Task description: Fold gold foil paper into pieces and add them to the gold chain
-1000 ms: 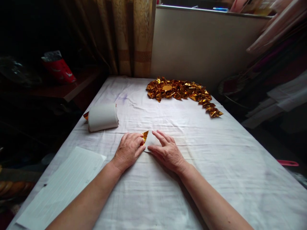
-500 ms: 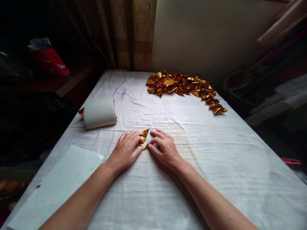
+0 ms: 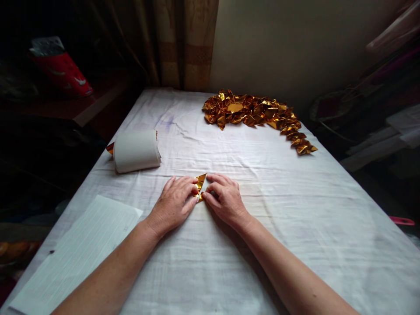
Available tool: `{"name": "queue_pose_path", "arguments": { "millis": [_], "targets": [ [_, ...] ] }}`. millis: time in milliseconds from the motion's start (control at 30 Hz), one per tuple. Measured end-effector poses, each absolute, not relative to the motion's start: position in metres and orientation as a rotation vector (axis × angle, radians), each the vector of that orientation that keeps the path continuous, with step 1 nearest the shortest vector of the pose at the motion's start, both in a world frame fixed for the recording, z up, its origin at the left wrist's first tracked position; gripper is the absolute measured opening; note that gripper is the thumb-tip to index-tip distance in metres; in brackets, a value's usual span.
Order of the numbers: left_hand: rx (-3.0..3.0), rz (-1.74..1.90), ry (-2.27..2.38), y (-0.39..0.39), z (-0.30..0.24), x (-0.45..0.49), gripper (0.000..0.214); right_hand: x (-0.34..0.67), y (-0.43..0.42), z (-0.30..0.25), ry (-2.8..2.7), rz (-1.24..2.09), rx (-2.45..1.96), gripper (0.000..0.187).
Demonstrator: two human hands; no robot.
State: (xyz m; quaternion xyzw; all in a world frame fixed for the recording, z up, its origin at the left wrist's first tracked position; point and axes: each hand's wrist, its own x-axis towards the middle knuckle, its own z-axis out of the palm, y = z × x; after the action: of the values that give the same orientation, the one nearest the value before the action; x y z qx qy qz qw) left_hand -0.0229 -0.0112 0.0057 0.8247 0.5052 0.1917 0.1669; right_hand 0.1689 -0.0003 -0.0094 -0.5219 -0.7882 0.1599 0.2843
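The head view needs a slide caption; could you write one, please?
Left hand and right hand hold folded gold foil on a white cloth.

The fingers, left forearm and right forearm are bare, the last bearing a small spot.

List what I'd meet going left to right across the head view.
Red container, curled white paper stack, left hand, folded gold-and-white paper, right hand, tail of gold foil garland, pink handle.
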Motion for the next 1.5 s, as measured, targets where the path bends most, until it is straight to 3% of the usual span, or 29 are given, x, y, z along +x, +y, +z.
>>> {"name": "queue_pose_path", "arguments": {
  "millis": [1067,1500],
  "targets": [
    [2.279,0.642,1.505,-0.013,0.009,-0.012,0.004,0.166,0.0,-0.012,-2.096,0.38,-1.375,0.007],
    [2.235,0.639,1.493,-0.012,0.009,-0.013,0.006,0.185,0.012,-0.019,-2.097,0.466,-1.137,0.008]
  ]
}}
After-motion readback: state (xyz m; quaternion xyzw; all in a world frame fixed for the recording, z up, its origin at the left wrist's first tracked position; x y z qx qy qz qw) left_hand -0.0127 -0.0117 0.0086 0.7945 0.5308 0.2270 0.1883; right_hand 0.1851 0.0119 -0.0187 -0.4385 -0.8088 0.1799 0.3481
